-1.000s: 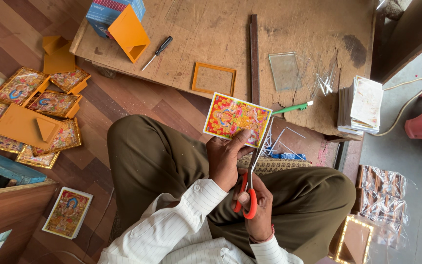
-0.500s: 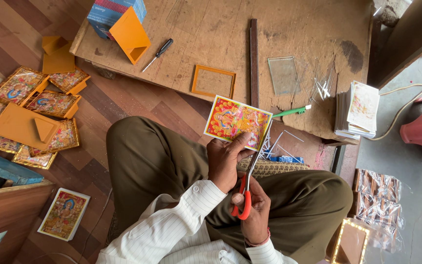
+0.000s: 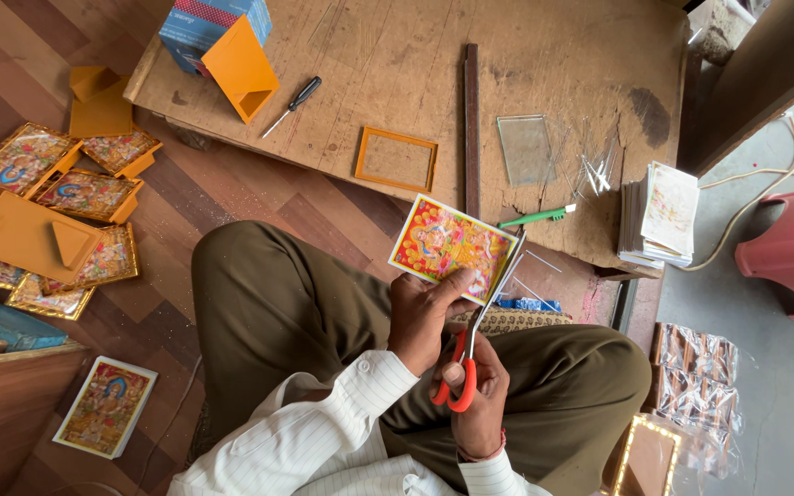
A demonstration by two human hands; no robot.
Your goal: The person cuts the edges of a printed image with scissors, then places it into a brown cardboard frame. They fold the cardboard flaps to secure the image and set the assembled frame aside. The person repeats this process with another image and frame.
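My right hand [image 3: 480, 404] is nearest, fingers through the orange handles of the scissors [image 3: 467, 358], closed on them; blades run up along the right edge of the picture card [image 3: 450, 246]. My left hand [image 3: 420, 310] sits just beside it, thumb & fingers pinching the card's near edge, so the card is held up over my knee, tilted, colourful side to me. Hands close together, each clamped on its own thing. Can't tell if the blades are open or shut.

Under them: my crossed legs in olive trousers [image 3: 277, 303], w/ a patterned mat [image 3: 516, 320] showing between the knees.

On the floor near left lies a framed print [image 3: 106, 407]. Further left, a heap of gold-edged prints [image 3: 57, 197] w/ orange backing boards [image 3: 29, 237] lying on them.

Beyond my knees is the low wooden board [image 3: 397, 55]. On it, near edge: an empty orange frame [image 3: 396, 159], a green pen [image 3: 535, 217], a glass pane [image 3: 526, 149] & a dark ruler bar [image 3: 471, 119] running near to far. At its right, a stack of prints [image 3: 659, 216]. Farther, a screwdriver [image 3: 292, 105], an orange stand-back [image 3: 239, 69] & a blue box [image 3: 204, 23] at the far left corner.
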